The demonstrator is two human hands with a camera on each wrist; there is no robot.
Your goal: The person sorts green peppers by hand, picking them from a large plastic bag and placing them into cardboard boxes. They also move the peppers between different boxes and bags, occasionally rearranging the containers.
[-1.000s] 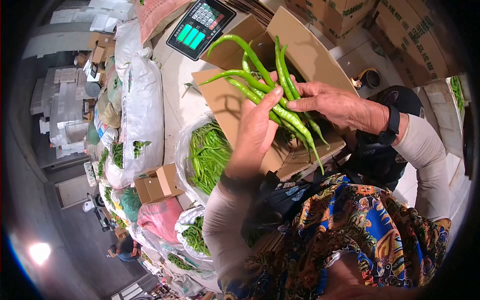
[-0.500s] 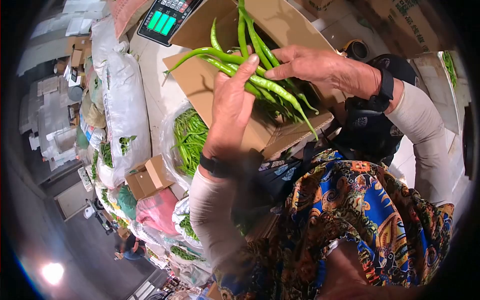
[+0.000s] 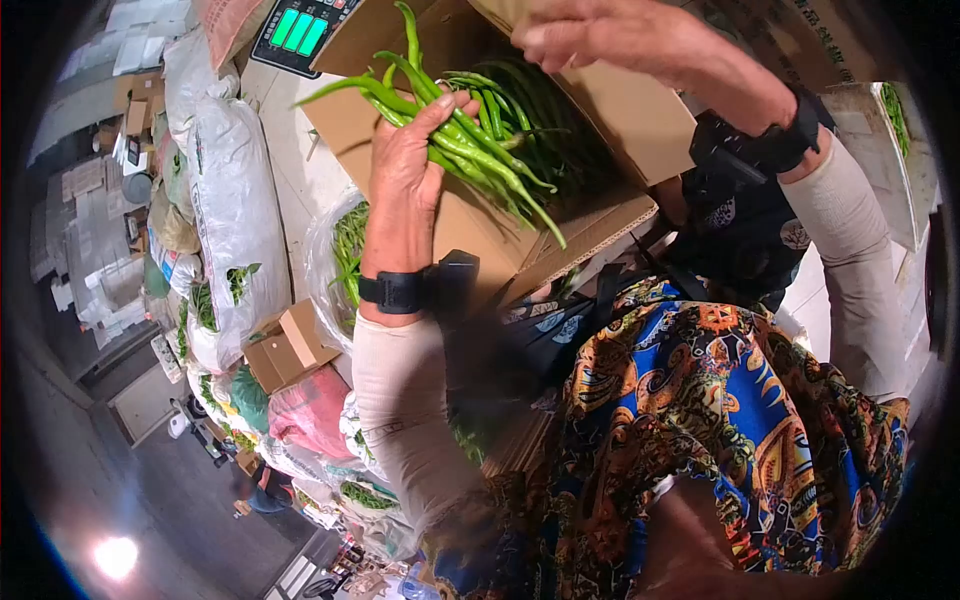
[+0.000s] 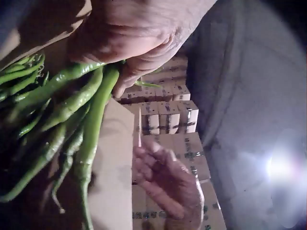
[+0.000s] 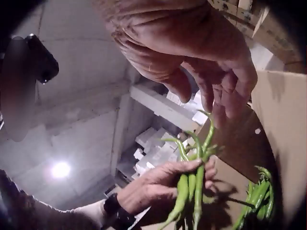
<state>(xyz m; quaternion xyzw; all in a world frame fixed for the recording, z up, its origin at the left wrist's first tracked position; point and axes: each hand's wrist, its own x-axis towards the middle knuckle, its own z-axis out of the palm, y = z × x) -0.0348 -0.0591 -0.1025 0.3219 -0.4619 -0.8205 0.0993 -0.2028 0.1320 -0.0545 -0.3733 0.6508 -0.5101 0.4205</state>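
My left hand (image 3: 404,165) grips a bunch of long green chili peppers (image 3: 485,155) over an open cardboard box (image 3: 480,235). The thumb lies across the bunch, and the stem ends stick out past the fingers. More green chilies (image 3: 500,108) lie inside the box, partly in shadow. Above the box's far side is my right hand (image 3: 585,40), apart from the bunch. In the right wrist view its fingers (image 5: 232,91) hang loosely bent with nothing between them, above the chilies held by the other hand.
A scale (image 3: 298,32) with a lit green display stands beyond the box. Left of the box, a clear plastic bag (image 3: 330,262) holds more chilies. White sacks (image 3: 240,215), a small open carton (image 3: 290,347) and a pink sack (image 3: 310,405) line the floor. Stacked cartons (image 4: 184,148) stand behind.
My right hand has left the bunch and moved up and away over the box's far side. The left hand keeps holding the chilies, tilted lower over the box. The view has shifted.
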